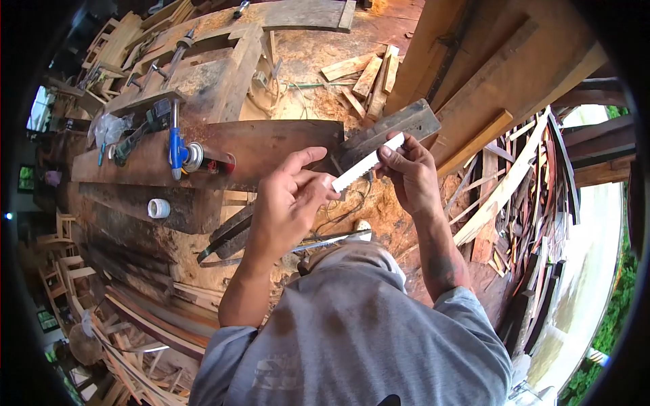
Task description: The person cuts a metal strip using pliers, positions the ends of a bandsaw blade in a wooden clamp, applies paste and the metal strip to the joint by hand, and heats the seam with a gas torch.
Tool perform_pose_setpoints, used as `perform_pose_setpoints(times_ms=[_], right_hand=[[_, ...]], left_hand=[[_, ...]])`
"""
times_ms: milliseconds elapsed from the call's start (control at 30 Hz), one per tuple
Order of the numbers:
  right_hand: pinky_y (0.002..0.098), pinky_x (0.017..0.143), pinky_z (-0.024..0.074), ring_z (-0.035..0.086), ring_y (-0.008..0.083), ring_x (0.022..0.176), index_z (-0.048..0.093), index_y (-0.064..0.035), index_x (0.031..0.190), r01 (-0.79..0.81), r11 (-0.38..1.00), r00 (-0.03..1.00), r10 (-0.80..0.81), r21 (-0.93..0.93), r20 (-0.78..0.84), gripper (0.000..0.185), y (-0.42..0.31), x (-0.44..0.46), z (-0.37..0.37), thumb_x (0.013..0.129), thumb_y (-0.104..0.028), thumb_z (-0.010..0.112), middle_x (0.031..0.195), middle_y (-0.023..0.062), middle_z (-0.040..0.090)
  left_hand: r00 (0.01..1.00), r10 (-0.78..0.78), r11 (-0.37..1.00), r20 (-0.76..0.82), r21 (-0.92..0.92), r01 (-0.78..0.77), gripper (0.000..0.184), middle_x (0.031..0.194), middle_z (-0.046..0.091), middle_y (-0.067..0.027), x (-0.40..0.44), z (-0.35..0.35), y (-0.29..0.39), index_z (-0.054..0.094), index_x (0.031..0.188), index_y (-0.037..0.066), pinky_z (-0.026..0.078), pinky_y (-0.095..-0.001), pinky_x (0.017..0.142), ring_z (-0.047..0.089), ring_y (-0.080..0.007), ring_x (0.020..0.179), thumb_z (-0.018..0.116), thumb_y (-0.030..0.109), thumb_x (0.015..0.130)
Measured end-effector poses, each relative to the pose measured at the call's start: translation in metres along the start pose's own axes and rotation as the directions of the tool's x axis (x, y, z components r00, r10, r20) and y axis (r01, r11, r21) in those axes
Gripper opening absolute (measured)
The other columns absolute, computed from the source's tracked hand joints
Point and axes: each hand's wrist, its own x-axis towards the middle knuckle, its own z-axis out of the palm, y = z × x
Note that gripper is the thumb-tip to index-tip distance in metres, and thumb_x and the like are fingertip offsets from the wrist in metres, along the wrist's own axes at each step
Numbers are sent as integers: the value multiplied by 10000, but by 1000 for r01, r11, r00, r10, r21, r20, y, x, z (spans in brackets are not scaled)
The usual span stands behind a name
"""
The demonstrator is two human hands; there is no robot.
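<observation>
A short white strip with a toothed lower edge is held up between both hands. My left hand pinches its lower left end, with the index finger raised away from it. The upper right end is gripped between the thumb and fingers of my right hand. Behind the strip lies a dark flat block at the end of the workbench. A blue torch head on a canister rests on the dark wooden board to the left of my hands.
A white round container stands left, below the torch. Wood offcuts lie on the sawdust-covered floor ahead. Large wooden boards lean at the upper right, beside a heap of thin strips. A long saw-like blade lies near my left forearm.
</observation>
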Motion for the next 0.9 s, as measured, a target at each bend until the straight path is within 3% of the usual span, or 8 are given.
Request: perform_pose_setpoints(times_ms=[200, 300, 433, 533, 600, 700, 833, 900], right_hand=[[271, 637, 563, 706, 170, 737, 604, -6, 1128, 95, 995, 995, -94, 25, -34, 202, -5, -8, 10, 944, -28, 684, 878, 87, 693], [262, 606, 529, 722, 187, 756, 615, -21, 1086, 163, 971, 983, -176, -173, -58, 157, -13, -5, 2, 960, -76, 690, 914, 80, 704], [244, 637, 545, 706, 152, 744, 588, 3, 1142, 115, 921, 986, -151, -373, -69, 226, -27, 9, 1, 963, -92, 689, 917, 77, 703], [254, 630, 542, 714, 166, 768, 569, 37, 1130, 116, 849, 986, -162, -516, -44, 255, -15, 25, -2, 950, -78, 708, 905, 93, 687], [258, 622, 557, 711, 162, 750, 572, 48, 1116, 82, 868, 989, -131, -490, -67, 250, -14, 27, 5, 938, -58, 712, 893, 107, 692], [262, 597, 568, 711, 162, 730, 574, 52, 1110, 54, 844, 994, -96, -534, -51, 252, -6, 32, 6, 929, -49, 718, 884, 117, 696], [264, 572, 572, 712, 164, 711, 570, 61, 1132, 32, 845, 998, -55, -533, -27, 281, 0, 35, 9, 920, -43, 723, 872, 120, 699], [265, 571, 574, 712, 163, 710, 568, 62, 1141, 26, 852, 999, -44, -523, -21, 289, 2, 37, 9, 919, -40, 723, 867, 119, 699]], left_hand=[[998, 31, 998, -47, 65, -27, 506, 911, 717, -106, 4, 6, -9, 467, 1346, -110, 522, -201, 752, 669, -96, 820, 702, 1, 912], [998, -18, 999, -56, -39, 16, 538, 921, 717, -92, 21, -13, -20, 472, 1358, -86, 512, -200, 741, 656, -85, 801, 718, -9, 886], [993, -72, 976, -97, 200, 90, 435, 995, 724, -138, 40, -47, -44, 541, 1308, -76, 545, -256, 770, 685, -136, 870, 677, 1, 901], [995, -93, 958, 35, 277, 79, 401, 1085, 709, -171, 54, -58, -76, 577, 1274, -90, 540, -283, 853, 680, -166, 985, 679, 0, 897], [961, -189, 973, 201, 172, 156, 441, 1185, 682, -153, 60, -61, -86, 579, 1288, -78, 494, -288, 967, 638, -168, 1093, 705, 29, 879], [910, -237, 971, 340, 101, 215, 464, 1201, 679, -155, 67, -66, -85, 582, 1290, -79, 502, -289, 965, 643, -179, 1100, 719, 33, 861], [900, -240, 971, 363, 81, 226, 429, 1160, 684, -180, 74, -62, -82, 593, 1254, -117, 520, -308, 941, 657, -210, 1079, 688, -48, 841], [885, -245, 969, 395, 74, 235, 466, 1095, 699, -125, 77, -59, -79, 592, 1267, -89, 518, -272, 923, 660, -150, 1009, 737, 41, 843]])
